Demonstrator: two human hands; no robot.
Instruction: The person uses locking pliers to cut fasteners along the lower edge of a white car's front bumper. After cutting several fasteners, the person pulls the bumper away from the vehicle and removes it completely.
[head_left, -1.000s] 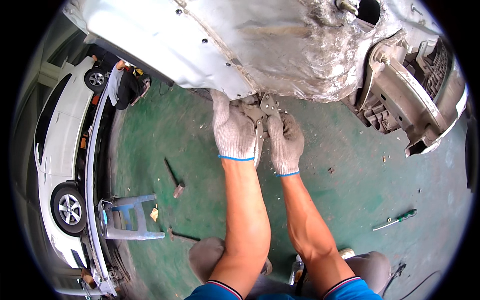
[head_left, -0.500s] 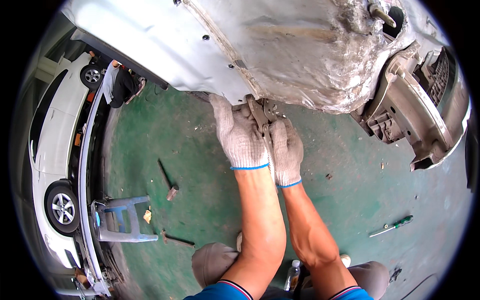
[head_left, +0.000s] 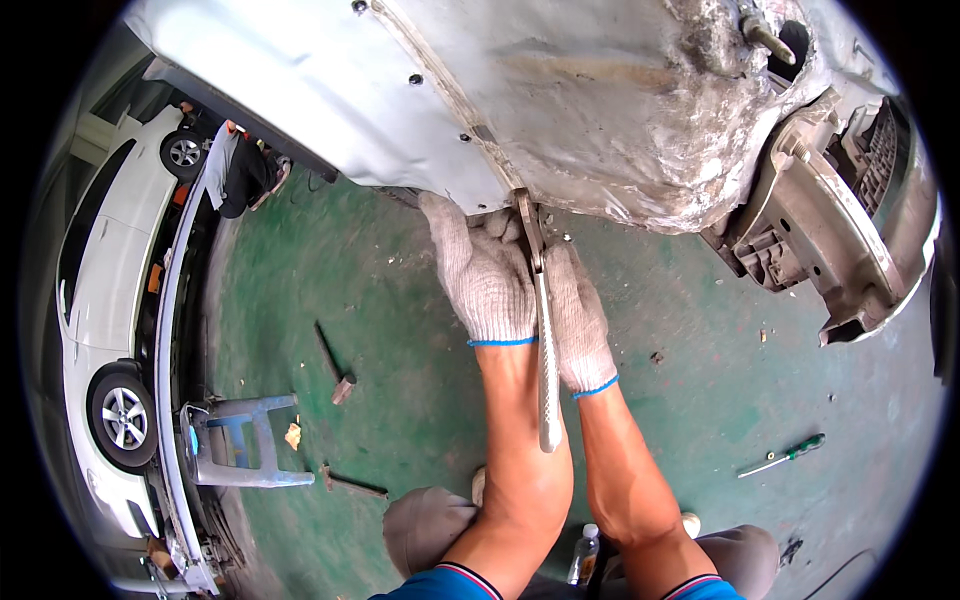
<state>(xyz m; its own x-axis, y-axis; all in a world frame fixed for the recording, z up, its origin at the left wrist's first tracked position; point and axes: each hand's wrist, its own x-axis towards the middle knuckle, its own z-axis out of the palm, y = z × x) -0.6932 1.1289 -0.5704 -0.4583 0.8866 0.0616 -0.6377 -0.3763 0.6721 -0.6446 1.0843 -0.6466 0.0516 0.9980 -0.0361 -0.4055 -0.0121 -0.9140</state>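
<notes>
Left hand: your left hand (head_left: pixel 490 275), in a pale knit glove with a blue cuff edge, is curled around the upper part of the pliers (head_left: pixel 549 370).
Right hand: your right hand (head_left: pixel 582 325), gloved alike, lies along the other side of them; its fingers are hidden, so you cannot tell how firmly it grips.
Pliers: bare metal, with a dull, brownish head and a long silver handle, ridged and rounded at its end. They stand at the panel's lower edge, the handle running down between your wrists and in front of the edge of your left forearm (head_left: pixel 525 470).
Since the last frame: the handle, mostly hidden between your gloves before, now shows at full length; the riveted plates have turned out of sight. Your right hand has shifted slightly lower. The head has stayed at the panel's edge.
Bottle: clear, white-capped, between your forearms.
Panel: the panel (head_left: pixel 440 110) above your hands is whitish and smooth on the left, creased and stained brown on the right, with a seam between.
Hammers: one hammer (head_left: pixel 333 365) and a second hammer (head_left: pixel 357 487) lie apart on the green floor (head_left: pixel 420 400), left of you.
Screwdriver: green-handled (head_left: pixel 790 453), on your right.
Stool: blue-grey (head_left: pixel 265 440), tipped on its side.
Car: white (head_left: pixel 100 270), far left, a crouching person (head_left: pixel 245 170) near its upper wheel.
</notes>
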